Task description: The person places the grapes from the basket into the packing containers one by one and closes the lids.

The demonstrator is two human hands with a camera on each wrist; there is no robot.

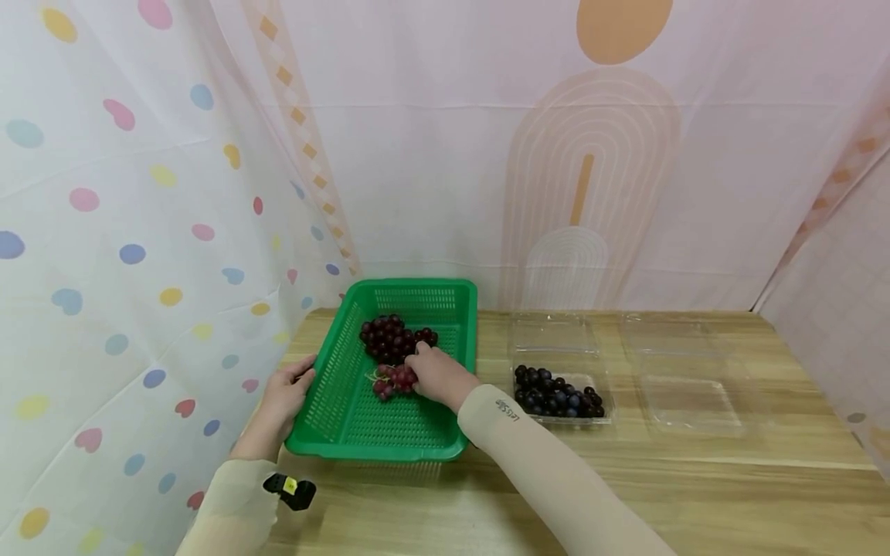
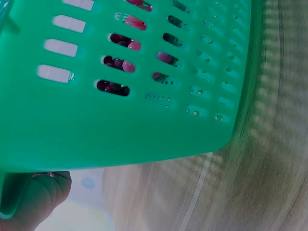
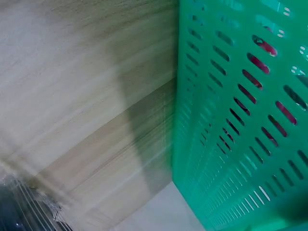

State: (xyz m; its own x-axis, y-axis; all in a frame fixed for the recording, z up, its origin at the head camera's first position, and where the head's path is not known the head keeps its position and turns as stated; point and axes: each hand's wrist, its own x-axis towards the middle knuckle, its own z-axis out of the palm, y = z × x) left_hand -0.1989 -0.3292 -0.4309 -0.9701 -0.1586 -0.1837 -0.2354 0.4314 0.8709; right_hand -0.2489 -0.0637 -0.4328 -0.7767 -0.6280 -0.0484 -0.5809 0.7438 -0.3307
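A green plastic basket [image 1: 378,446] with slotted walls stands on the table at centre left. My left hand [image 1: 283,394] grips its left rim; in the left wrist view part of that hand [image 2: 41,199] shows by the rim. Inside the basket, my right hand [image 1: 441,374] curls its fingers at the right side of a bunch of red grapes [image 1: 391,384], whose pale stem points left. The fingertips are partly hidden. Just behind lies a bunch of darker grapes [image 1: 385,337]. Through the slots in the right wrist view, red grapes [image 3: 258,63] show in small patches.
Right of the basket, an open clear plastic box [image 1: 556,336] holds a bunch of black grapes [image 1: 556,394]. Farther right stands another open clear box [image 1: 688,401]. Patterned curtains [image 1: 417,154] hang behind and at the sides of the wooden table [image 1: 793,479].
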